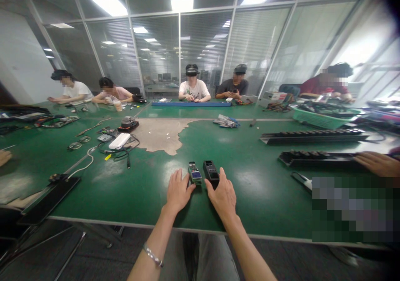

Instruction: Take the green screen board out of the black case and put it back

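Item: two small modules between two bare hands, at the near edge of the green table (pixel 125 197).

From the left – a black flat panel (pixel 46 201) and white cable (pixel 85 164) lay well apart. The left hand (pixel 178 191) rested open on the mat, thumb touching the near end of the screen board (pixel 195 173) and grasping nothing. Just beside it lay the black housing (pixel 211 171), parallel, with the right hand (pixel 223 195) on its near end; whether thumb and forefinger pinched it could not be told. Further right lay two black power strips (pixel 312 136) and a co-worker's hand (pixel 376 163). Handling judgement: bare board best steadied by its edges, housing kept square to it, both flat on the mat.
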